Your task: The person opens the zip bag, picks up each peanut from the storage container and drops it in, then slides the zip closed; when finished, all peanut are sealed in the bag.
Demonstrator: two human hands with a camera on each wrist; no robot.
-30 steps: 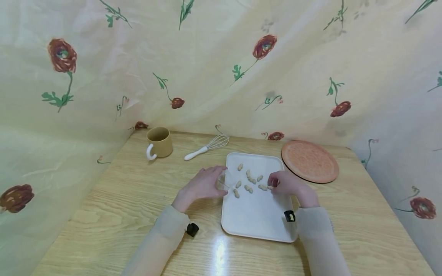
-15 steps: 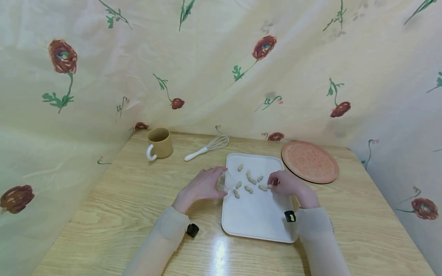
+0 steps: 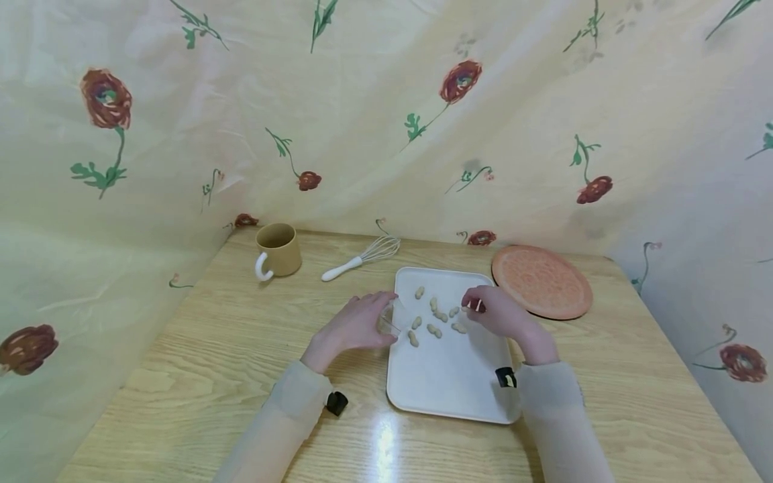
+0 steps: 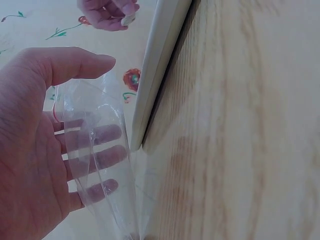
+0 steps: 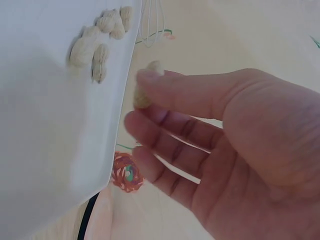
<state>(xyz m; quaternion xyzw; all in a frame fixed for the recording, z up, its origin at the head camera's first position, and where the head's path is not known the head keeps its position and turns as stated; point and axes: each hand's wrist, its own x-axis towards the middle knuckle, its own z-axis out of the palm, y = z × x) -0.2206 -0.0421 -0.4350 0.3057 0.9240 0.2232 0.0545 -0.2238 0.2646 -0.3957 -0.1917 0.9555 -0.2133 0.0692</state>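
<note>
A white rectangular tray [image 3: 447, 376] lies on the table with several unshelled peanuts [image 3: 435, 330] scattered over its far half. Above its right part, my right hand [image 3: 498, 312] pinches one peanut [image 5: 142, 97] between thumb and forefinger, the other fingers loosely bent. The right wrist view shows this peanut raised off the tray surface. My left hand [image 3: 359, 322] curves round a clear, thin-walled plastic container [image 4: 100, 150] at the tray's left edge; its exact kind I cannot tell. In the left wrist view the fingers show through the plastic, with the thumb across the top.
Toward the back left stands a tan mug [image 3: 280, 251] with a white handle. A white-handled whisk [image 3: 362, 258] lies behind the tray. At the back right is a round pinkish mat [image 3: 543, 282], close to the tray's corner. A flowered curtain [image 3: 362, 121] backs the table.
My right hand has risen from the tray and shifted slightly away and left, lifting a peanut from beside another one. My left hand and the clear container have stayed in place.
</note>
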